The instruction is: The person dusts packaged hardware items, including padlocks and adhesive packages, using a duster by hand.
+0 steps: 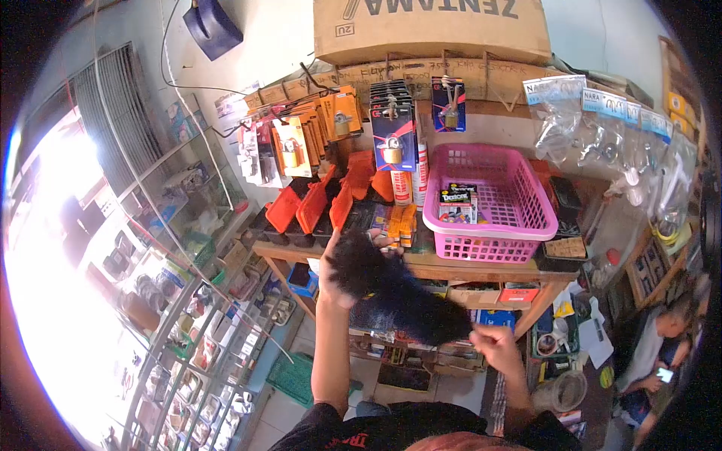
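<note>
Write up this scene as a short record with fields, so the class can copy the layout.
Left hand: the left hand holds one end of a dark fuzzy item
Right hand: the right hand grips its other end
On wooden table: pink basket with small packets inside; orange lids left of it
Hanging behind: carded padlocks
Above: upside-down ZENTAMA carton
Others present: one person, far right
Item's exact kind: cannot tell

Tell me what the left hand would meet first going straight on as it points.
Beyond the dark fluffy item in it, the left hand would probably meet the upright orange flap just ahead, though the depth between is unclear.
</note>
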### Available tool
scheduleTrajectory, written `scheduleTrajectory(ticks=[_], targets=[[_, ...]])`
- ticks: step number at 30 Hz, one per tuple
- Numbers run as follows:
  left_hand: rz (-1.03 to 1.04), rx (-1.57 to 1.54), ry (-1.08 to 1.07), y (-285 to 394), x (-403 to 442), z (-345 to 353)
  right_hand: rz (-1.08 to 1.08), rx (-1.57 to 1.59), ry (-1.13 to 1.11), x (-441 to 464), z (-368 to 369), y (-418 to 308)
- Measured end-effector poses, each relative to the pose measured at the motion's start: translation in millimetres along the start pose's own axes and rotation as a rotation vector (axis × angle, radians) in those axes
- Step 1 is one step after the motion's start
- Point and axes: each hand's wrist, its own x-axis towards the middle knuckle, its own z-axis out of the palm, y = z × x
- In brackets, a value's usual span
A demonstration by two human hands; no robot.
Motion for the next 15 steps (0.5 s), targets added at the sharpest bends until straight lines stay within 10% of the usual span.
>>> scheduleTrajectory(ticks=[15], targets=[[-0.069, -0.246, 0.001, -4.5, -10.2, 42.5, -0.221, -0.385, 0.018, 25.8, -70.4, -54.5]])
